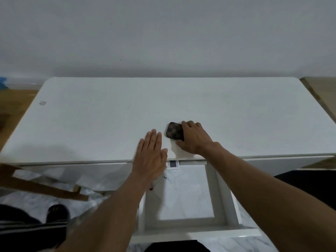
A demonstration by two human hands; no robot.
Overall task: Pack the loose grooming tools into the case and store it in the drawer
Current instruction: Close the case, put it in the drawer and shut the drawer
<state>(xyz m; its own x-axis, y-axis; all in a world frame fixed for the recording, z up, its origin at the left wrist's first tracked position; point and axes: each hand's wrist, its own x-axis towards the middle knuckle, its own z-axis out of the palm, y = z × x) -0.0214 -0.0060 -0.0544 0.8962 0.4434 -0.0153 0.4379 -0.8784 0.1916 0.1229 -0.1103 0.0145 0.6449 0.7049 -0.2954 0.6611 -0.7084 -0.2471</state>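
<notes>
A small brown checkered case lies closed on the white table near the front edge. My right hand grips its right side, fingers over the far edge and thumb on the near edge. My left hand lies flat with fingers together just left of the case, partly over the table's front edge, holding nothing. Below the table edge a white drawer stands pulled out toward me, with only a few small marks on its floor. No loose grooming tools are in view.
A wooden frame piece slants across the floor at the lower left. A dark shoe and dark trouser legs show at the bottom left. A grey wall rises behind the table. Wooden flooring shows at both sides.
</notes>
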